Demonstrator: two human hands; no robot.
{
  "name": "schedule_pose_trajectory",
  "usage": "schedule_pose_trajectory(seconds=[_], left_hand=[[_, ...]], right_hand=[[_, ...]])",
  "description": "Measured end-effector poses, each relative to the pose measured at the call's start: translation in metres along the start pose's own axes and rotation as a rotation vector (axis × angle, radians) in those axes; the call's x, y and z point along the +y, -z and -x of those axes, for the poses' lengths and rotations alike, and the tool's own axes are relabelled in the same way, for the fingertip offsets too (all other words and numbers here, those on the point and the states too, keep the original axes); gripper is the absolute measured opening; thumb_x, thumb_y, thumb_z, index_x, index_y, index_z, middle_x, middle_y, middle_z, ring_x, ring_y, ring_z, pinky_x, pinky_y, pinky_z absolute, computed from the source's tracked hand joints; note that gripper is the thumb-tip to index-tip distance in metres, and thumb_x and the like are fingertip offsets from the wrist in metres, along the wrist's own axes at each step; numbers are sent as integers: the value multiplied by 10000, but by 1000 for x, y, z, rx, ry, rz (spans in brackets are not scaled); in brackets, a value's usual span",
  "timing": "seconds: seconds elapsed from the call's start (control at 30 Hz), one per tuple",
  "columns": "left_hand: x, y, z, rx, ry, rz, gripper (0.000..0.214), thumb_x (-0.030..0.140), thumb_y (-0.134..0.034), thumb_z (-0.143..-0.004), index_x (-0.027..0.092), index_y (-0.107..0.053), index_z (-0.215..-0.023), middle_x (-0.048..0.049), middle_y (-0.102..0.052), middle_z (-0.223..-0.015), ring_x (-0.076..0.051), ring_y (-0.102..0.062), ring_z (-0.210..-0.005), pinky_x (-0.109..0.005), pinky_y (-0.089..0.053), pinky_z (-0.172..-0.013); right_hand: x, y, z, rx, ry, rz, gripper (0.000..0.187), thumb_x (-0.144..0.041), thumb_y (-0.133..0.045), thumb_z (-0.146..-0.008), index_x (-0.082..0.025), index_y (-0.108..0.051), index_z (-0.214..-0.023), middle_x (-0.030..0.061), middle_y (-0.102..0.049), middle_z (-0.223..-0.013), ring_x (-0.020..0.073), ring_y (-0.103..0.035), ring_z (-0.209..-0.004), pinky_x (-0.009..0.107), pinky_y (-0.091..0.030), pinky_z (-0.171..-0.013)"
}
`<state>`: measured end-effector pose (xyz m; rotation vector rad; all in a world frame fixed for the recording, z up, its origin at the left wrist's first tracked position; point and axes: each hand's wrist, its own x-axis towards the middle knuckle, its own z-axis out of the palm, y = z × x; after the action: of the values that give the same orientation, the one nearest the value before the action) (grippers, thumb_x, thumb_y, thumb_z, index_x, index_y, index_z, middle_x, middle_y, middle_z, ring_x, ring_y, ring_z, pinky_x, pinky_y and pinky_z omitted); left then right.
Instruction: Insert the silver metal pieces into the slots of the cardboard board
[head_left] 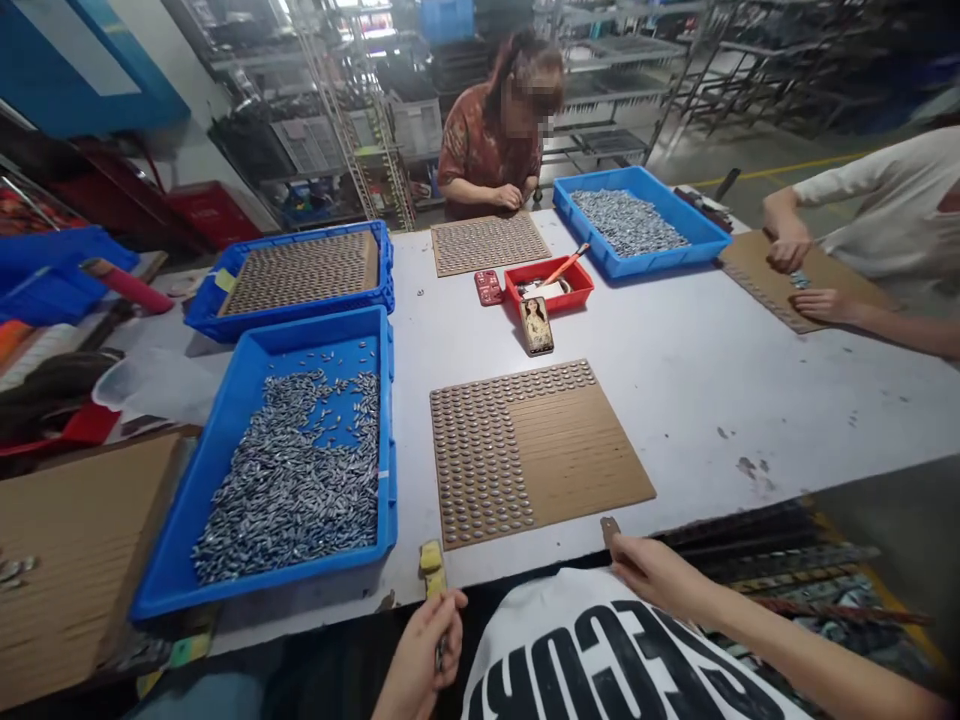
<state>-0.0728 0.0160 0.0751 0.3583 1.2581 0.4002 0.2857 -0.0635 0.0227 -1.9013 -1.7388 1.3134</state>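
Observation:
My left hand is closed just past the table's front edge, with a bit of dark, shiny metal showing between its fingers, like the small metal pieces in the tray. Closed too, my right hand is at the front edge. Beyond its fingertips shows a small brownish patch or piece; I cannot tell whether it is held. A cardboard sheet lies ahead of both hands. Rows of small oval metal pieces cover its left side and far edge; bare slits show elsewhere. Left of it, a blue tray holds a heap of loose metal pieces.
A red box with tools and a phone stand mid-table. Behind are another blue tray of pieces and a co-worker at a filled sheet. Another person's hands work on cardboard at right. Yellow tape marks the front edge.

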Motion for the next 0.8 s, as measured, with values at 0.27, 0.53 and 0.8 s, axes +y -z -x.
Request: schedule_pose_trajectory(seconds=[0.27, 0.53, 0.8], left_hand=[[13, -59, -48, -90, -305, 261, 242, 320, -654, -768, 133, -594, -910, 12, -536, -636, -47, -444, -447, -135, -245, -347], [-50, -80, -72, -217, -357, 272, 186, 275, -592, -821, 168, -554, -969, 27, -510, -649, -41, -409, -452, -139, -200, -359], [-93, -125, -68, -188, -404, -175, 316, 421, -678, -763, 189, -540, -927, 66, -429, -581, -40, -333, -455, -147, -170, -386]], right_hand=[[-2, 24, -46, 213, 219, -118, 269, -441, -471, -906, -211, -483, -768, -5, -528, -668, 135, -467, -618, 260, -391, -578], [34, 5, -61, 256, 311, -360, 250, -434, -585, -857, -186, -559, -839, 23, -604, -742, 137, -539, -669, 249, -437, -608], [0, -29, -32, 210, 544, -97, 65, -241, -556, -846, -200, -548, -797, -14, -601, -705, 105, -541, -621, 213, -416, -572]])
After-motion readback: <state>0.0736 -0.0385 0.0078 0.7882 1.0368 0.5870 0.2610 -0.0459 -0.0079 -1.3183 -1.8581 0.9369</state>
